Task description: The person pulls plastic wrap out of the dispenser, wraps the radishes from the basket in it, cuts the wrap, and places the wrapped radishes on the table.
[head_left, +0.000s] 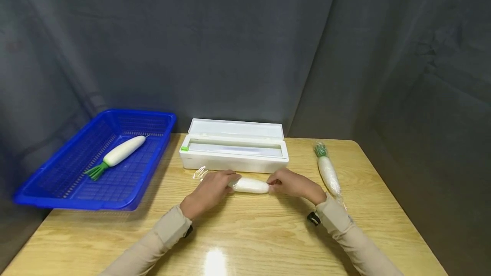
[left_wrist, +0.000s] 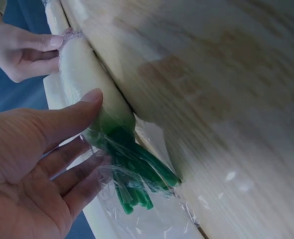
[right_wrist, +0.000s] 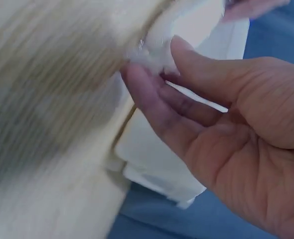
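Observation:
A white radish (head_left: 251, 185) wrapped in clear plastic film lies on the table in front of the white box. My left hand (head_left: 215, 191) holds it near its green-stemmed end, the thumb (left_wrist: 93, 97) on the white skin and the other fingers curled behind. The green stems (left_wrist: 132, 174) sit inside loose, crinkled film (left_wrist: 162, 214) that spreads past them. At the opposite, tapered end, my right hand (head_left: 293, 183) pinches the film (right_wrist: 146, 56) between thumb and fingers. In the head view my left hand hides the stems.
Behind the hands stands a white film-dispenser box (head_left: 234, 163), lid raised, with a green slider (head_left: 185, 148). A blue basket (head_left: 92, 201) at the left holds a bare radish (head_left: 124, 150). Another film-wrapped radish (head_left: 328, 173) lies at the right. Dark curtains (head_left: 230, 46) surround the table (head_left: 245, 233).

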A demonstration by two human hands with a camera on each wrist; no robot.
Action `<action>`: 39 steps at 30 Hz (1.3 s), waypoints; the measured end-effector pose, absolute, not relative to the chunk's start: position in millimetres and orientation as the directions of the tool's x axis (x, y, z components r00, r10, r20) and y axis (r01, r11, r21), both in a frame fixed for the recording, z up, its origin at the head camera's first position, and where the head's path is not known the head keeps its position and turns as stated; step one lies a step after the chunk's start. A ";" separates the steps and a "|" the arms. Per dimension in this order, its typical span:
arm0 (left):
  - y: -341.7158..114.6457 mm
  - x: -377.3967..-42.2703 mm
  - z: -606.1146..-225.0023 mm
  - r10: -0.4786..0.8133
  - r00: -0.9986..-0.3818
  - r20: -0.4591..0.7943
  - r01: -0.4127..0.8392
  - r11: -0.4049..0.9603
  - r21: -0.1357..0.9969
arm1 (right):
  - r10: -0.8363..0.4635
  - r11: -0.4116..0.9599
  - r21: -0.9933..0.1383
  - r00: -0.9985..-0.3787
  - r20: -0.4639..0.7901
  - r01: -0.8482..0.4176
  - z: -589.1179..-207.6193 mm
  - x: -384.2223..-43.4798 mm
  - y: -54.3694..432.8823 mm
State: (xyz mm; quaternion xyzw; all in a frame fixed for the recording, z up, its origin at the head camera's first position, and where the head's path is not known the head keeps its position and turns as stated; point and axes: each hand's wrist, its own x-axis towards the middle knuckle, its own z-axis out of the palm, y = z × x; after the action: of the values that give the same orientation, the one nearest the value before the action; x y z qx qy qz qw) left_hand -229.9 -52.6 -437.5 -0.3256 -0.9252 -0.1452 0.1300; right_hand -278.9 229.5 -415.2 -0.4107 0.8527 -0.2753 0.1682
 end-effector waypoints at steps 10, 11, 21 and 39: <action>-60.7 -231.1 -439.8 0.574 -0.748 0.333 0.653 0.725 0.218 | -0.780 0.488 -0.608 -0.626 0.019 -0.627 -425.0 -284.8 223.5; -61.8 -231.2 -440.6 0.574 -0.745 0.339 0.656 0.722 0.219 | -0.777 0.498 -0.574 -0.628 0.036 -0.649 -424.5 -282.1 219.1; -71.1 -229.5 -439.6 0.519 -0.806 0.284 0.589 0.750 0.302 | -0.788 0.540 -0.272 -0.592 0.168 -0.796 -427.6 -262.2 192.7; -87.9 -229.4 -440.6 0.481 -0.798 0.364 0.574 0.790 0.214 | -0.789 0.517 -0.324 -0.588 0.178 -0.792 -428.1 -264.7 192.9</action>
State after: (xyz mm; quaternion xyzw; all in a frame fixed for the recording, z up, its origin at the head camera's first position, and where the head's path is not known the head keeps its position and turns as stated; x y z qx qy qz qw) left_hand -229.4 -87.9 -440.6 -0.2822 -0.9347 -0.1589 0.1465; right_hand -264.7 192.9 -428.1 -0.4540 0.8709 -0.1883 -0.0040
